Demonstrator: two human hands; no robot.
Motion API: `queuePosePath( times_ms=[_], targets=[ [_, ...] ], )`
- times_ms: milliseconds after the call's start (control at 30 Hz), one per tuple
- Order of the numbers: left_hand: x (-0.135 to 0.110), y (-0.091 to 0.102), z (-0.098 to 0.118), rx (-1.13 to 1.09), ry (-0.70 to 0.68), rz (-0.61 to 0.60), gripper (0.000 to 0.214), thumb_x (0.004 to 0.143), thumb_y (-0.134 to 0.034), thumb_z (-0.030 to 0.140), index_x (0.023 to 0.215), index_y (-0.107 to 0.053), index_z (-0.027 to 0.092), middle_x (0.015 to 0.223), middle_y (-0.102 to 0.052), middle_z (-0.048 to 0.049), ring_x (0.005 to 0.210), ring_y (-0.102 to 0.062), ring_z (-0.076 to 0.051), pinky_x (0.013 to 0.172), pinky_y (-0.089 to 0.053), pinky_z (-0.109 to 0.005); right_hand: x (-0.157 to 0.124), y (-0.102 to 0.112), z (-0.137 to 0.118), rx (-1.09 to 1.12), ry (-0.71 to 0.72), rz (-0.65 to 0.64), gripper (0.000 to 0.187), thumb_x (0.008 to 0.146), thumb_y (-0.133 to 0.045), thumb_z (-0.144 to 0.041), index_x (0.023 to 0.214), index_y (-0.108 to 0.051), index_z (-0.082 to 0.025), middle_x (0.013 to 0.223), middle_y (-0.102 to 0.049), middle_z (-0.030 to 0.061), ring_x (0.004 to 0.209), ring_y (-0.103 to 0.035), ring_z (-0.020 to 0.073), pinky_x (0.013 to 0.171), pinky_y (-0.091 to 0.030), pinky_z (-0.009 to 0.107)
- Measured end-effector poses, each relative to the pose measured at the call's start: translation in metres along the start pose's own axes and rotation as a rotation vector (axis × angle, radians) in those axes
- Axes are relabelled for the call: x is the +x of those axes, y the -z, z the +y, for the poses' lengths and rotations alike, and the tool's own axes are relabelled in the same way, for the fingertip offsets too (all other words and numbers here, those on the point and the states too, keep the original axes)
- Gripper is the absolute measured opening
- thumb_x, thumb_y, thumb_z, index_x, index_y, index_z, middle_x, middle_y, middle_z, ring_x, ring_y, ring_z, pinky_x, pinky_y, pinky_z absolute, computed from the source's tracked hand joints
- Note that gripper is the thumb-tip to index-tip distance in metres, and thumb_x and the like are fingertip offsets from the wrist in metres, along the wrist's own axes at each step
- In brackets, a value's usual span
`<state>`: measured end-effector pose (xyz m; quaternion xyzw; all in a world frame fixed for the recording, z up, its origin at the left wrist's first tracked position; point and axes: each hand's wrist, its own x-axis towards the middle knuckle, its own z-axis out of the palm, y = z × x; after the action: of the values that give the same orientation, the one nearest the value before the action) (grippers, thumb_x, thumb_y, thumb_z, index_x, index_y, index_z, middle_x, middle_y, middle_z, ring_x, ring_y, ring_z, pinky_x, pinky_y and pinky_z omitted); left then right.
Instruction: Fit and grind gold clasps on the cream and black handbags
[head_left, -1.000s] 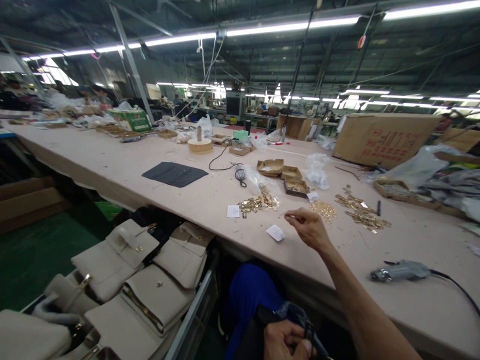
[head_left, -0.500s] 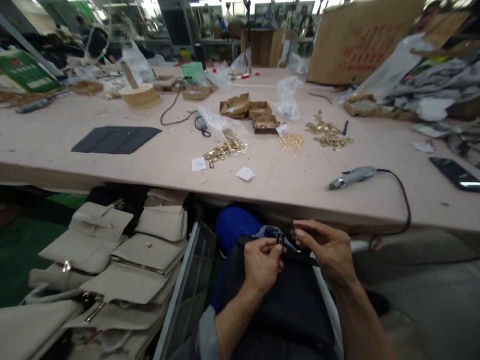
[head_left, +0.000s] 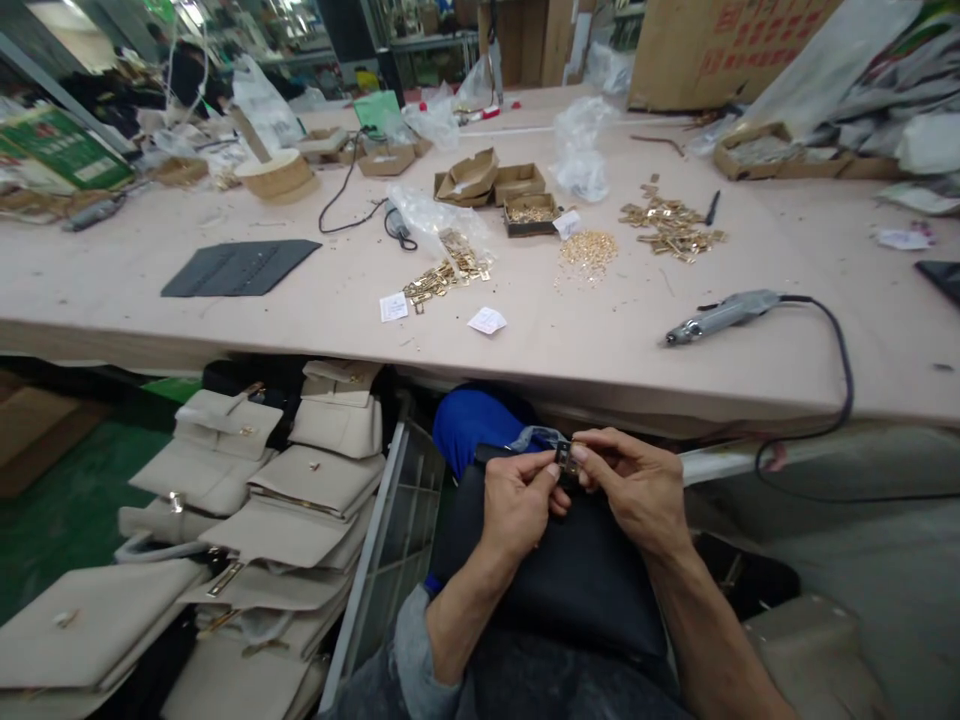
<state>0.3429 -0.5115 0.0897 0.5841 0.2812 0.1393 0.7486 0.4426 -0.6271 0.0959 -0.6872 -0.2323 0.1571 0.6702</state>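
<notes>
A black bag (head_left: 585,570) lies across my lap, its top edge under my hands. My left hand (head_left: 517,505) is closed, thumb and forefinger pinching a narrow black strap end (head_left: 562,456). My right hand (head_left: 634,490) is closed from the other side, its fingertips pressing a small metal fitting (head_left: 574,452) against that strap end. The fitting is mostly hidden by the fingers, so its exact shape does not show. Both hands nearly meet just below the table edge. Clear plastic film (head_left: 536,437) shows behind the fingers.
On the table (head_left: 300,320) lie a corded electric screwdriver (head_left: 724,315), gold plates (head_left: 679,228), small gold pieces (head_left: 589,252), more gold fittings (head_left: 450,270) and a small cardboard box (head_left: 531,215). Beige bags (head_left: 315,480) are stacked at left beside a grey crate (head_left: 390,540).
My right hand has moved left and brought the small metal fitting to the strap end in my left hand. The camera view has shifted slightly, with the table appearing higher.
</notes>
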Motion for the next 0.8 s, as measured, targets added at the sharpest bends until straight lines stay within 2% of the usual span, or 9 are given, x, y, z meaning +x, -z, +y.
queuePosePath(
  times_ms=[333, 800],
  targets=[
    [-0.0024, 0.0012, 0.0081, 0.043, -0.028, -0.094, 0.032, 0.089, -0.060, 0.019, 0.110, -0.083, 0.009, 0.063, -0.070, -0.0050, 0.050, -0.062, -0.011, 0.051, -0.052, -0.020, -0.0015, -0.0027, 0.0072, 0.035, -0.009, -0.014, 0.016, 0.087, -0.079, -0.034, 0.096, -0.080, -0.020, 0.088, -0.068, 0.0057, 0.059, -0.064, 0.0134, 0.049, -0.055, 0.026],
    [-0.0041, 0.0058, 0.0018, -0.039, -0.054, -0.165, 0.033, 0.093, -0.060, 0.021, 0.116, -0.080, 0.010, 0.072, -0.071, -0.0054, 0.057, -0.063, -0.011, 0.058, -0.056, -0.021, -0.0048, -0.0109, 0.0025, -0.026, -0.031, 0.050, 0.019, 0.086, -0.080, -0.036, 0.096, -0.081, -0.019, 0.085, -0.069, 0.0052, 0.059, -0.065, 0.0135, 0.052, -0.055, 0.025]
  ],
)
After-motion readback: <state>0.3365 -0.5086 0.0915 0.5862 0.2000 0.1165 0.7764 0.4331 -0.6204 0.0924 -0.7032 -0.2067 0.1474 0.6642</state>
